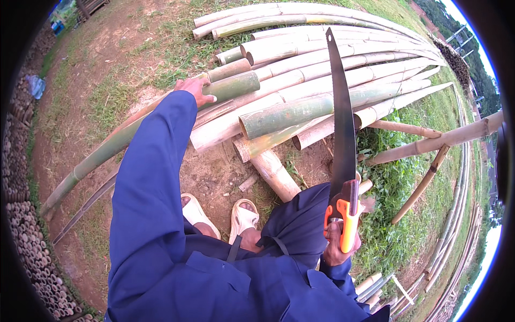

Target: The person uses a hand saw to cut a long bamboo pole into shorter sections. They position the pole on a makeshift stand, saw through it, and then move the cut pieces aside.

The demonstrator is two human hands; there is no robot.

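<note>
My left hand [196, 90] reaches forward and grips a long green bamboo pole [235, 86] near its cut end. The fingers curl over its top, and part of the grip is hidden behind the sleeve. That pole slopes down to the far left of the view. In my right hand [338, 248] is a handsaw [343, 129], held upright by its orange handle. The dark, tapering blade points away from me, apart from the bamboo in the pile, although it overlaps several poles in the view.
A pile of pale bamboo poles [306, 80] stretches ahead and to the right. One short bamboo length [273, 174] lies near my sandalled feet. At right stands a bamboo frame [418, 147] over green weeds. Stacked cut bamboo [40, 268] lines the left edge.
</note>
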